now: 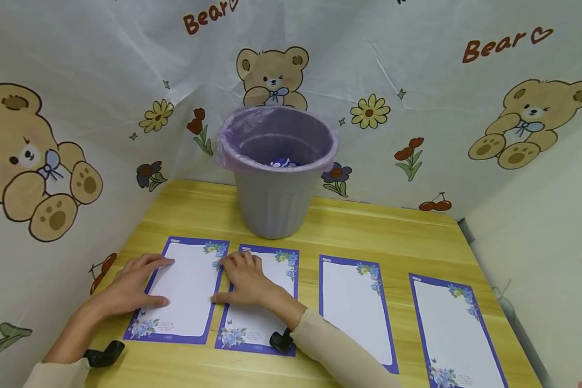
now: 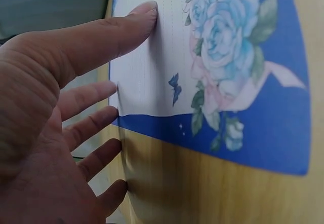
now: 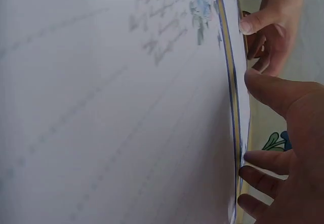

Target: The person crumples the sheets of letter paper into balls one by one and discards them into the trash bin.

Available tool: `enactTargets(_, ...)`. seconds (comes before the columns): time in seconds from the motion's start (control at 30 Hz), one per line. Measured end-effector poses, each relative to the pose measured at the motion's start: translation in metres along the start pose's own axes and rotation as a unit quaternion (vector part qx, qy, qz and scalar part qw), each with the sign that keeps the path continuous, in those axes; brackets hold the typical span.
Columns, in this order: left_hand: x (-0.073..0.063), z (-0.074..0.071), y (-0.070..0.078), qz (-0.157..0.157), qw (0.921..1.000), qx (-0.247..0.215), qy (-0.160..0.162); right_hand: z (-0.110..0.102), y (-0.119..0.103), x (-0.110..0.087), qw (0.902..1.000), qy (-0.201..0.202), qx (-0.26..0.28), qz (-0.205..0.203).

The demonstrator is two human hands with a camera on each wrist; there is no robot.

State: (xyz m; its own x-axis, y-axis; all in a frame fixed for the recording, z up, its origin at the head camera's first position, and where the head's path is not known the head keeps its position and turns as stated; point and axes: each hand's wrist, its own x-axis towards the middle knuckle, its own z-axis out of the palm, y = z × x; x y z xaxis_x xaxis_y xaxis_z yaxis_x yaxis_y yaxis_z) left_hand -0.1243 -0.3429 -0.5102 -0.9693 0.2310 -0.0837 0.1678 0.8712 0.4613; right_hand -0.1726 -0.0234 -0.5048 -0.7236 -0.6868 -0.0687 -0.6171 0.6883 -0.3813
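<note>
In the head view, a sheet of blue-bordered floral letter paper (image 1: 186, 291) lies flat at the left of a row of such sheets. My left hand (image 1: 133, 284) spreads over its left edge, thumb and fingers apart. My right hand (image 1: 246, 279) lies between this sheet and the second sheet (image 1: 271, 264), its thumb and fingertips at the first sheet's right edge. The left wrist view shows the left thumb (image 2: 136, 26) over the paper near printed blue roses. In the right wrist view the right hand's fingers (image 3: 266, 160) extend toward the paper edge. Neither hand pinches anything.
A third sheet (image 1: 354, 307) and a fourth sheet (image 1: 453, 323) lie to the right on the wooden table (image 1: 383, 231). Behind them stands a grey bin (image 1: 276, 199) with a purple liner, bits of blue and white inside. A bear-print cloth (image 1: 427, 108) hangs around the table.
</note>
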Motion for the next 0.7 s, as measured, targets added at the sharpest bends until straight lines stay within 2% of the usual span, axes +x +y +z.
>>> enactTargets(0.17, 0.0, -0.001, 0.001, -0.005, 1.0, 0.003, -0.001, 0.004, -0.005, 0.002, 0.9986, 0.003, -0.053, 0.005)
enactTargets(0.33, 0.002, -0.002, 0.0, -0.005, 1.0, 0.006, -0.002, 0.009, -0.011, 0.009, 0.9974, 0.006, -0.072, 0.002)
enactTargets(0.47, 0.003, -0.003, 0.0, -0.006, 1.0, 0.006, -0.001, 0.01, -0.018, 0.014, 0.9964, 0.011, -0.084, 0.005)
enactTargets(0.7, 0.004, -0.002, -0.001, -0.004, 1.0, 0.005, 0.006, 0.008, -0.027, 0.017, 0.9955, 0.025, -0.08, 0.044)
